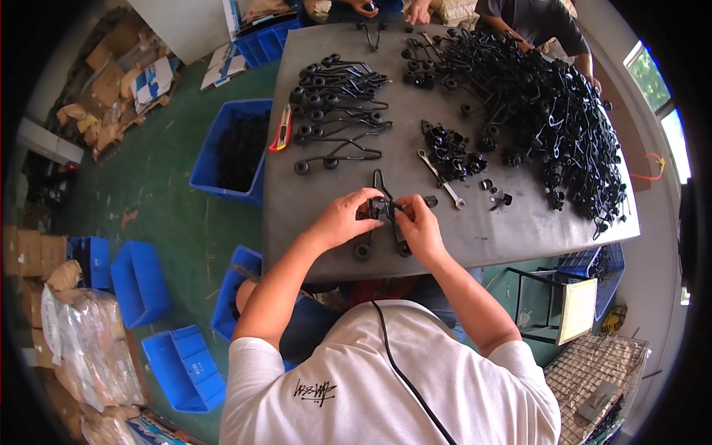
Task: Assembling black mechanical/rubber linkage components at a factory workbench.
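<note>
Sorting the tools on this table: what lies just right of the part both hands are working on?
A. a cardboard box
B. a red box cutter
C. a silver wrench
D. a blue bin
C: the silver wrench lies on the table just right of the black wire part that the left hand and right hand grip.

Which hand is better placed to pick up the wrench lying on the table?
Probably the right hand. The wrench lies just up and right of it, while the left hand sits on the far side of the black wire bracket both hands hold.
</note>
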The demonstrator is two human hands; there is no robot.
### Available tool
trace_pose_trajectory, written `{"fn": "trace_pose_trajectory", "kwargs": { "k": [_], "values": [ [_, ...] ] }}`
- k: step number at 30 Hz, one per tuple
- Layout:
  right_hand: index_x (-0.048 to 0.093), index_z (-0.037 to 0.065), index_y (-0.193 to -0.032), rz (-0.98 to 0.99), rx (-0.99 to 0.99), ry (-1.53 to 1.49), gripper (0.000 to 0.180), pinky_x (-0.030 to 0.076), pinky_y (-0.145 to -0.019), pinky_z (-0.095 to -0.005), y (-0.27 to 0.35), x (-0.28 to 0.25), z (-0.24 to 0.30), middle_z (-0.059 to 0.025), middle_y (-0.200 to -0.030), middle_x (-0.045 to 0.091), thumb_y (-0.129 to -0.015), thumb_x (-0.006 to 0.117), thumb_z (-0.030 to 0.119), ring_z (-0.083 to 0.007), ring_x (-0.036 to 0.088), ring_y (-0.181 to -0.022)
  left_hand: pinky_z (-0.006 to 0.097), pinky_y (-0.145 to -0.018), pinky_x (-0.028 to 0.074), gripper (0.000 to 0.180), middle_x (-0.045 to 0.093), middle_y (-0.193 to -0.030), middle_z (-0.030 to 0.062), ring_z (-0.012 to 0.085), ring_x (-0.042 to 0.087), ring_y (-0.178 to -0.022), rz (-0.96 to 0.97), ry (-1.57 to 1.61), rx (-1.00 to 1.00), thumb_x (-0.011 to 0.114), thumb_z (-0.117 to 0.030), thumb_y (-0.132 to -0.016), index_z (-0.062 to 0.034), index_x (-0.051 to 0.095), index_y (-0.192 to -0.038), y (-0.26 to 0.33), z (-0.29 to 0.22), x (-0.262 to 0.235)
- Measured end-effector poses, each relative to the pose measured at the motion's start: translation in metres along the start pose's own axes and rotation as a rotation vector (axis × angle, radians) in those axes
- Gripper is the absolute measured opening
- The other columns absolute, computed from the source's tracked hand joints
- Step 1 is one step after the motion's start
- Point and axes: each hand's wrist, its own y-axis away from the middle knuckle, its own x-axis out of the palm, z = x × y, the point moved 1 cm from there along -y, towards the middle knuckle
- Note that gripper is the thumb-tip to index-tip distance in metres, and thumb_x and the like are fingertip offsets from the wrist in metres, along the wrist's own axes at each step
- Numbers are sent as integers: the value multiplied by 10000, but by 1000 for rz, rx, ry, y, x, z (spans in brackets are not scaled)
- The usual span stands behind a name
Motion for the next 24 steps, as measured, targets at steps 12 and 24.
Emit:
{"fn": "trace_pose_trajectory", "kwargs": {
  "k": [12, 24],
  "values": [
    [601, 4, -1049, 253, 37, 109, 247, 517, -727, -351, -28, -4, 29, -118, -878, 656, -897, 725, 155, -224, 647, -806, 461, -851, 535, 523, 655, -1069, 171, 379, 659, -981, 68, -375, -85, 776, -139, -812, -95, 557, -1286, -7, -37, -2],
    [603, 86, -1227, -300, -261, 366, 440, 515, -773, -392, -4, -23, -13, -118, -1031, 597, -819, 760, 135, -296, 618, -915, 432, -793, 523, 557, 642, -1084, 177, 356, 657, -920, -685, -371, -173, 810, -194, -800, -23, 532, -1252, 24, -15, 60]
  ]
}}
